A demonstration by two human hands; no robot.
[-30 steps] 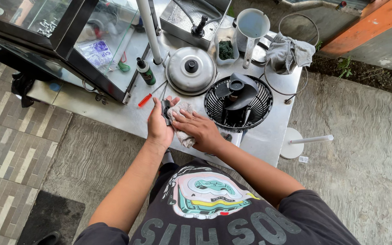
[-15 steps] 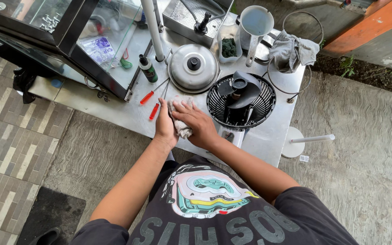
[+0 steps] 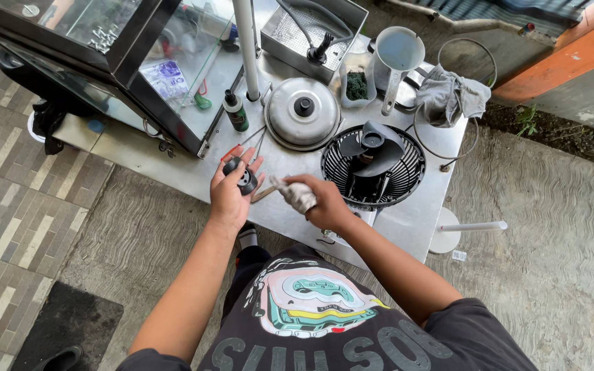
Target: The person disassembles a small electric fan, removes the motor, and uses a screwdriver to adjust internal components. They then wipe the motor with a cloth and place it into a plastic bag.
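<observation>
My left hand [image 3: 232, 192] holds a small round black part [image 3: 243, 176] in its open palm, above the front edge of the metal table [image 3: 407, 227]. My right hand [image 3: 324, 203] is closed around a crumpled whitish rag [image 3: 295, 193] just to the right of it. The two hands are a little apart. Directly behind my right hand stands a black fan [image 3: 372, 165] with its round grille and dark blades facing up.
On the table are a round metal lid [image 3: 302, 111], a small dark bottle [image 3: 235, 111], a white pole [image 3: 245, 41], red-handled screwdrivers [image 3: 232, 152], a grey jug [image 3: 397, 58], a grey cloth [image 3: 452, 96] and a wire ring [image 3: 441, 148]. A glass display case [image 3: 139, 55] stands left.
My hands were pressed together with the rag around the part. They have drawn apart; the left palm has turned up to show the black part and the right hand has pulled the rag away.
</observation>
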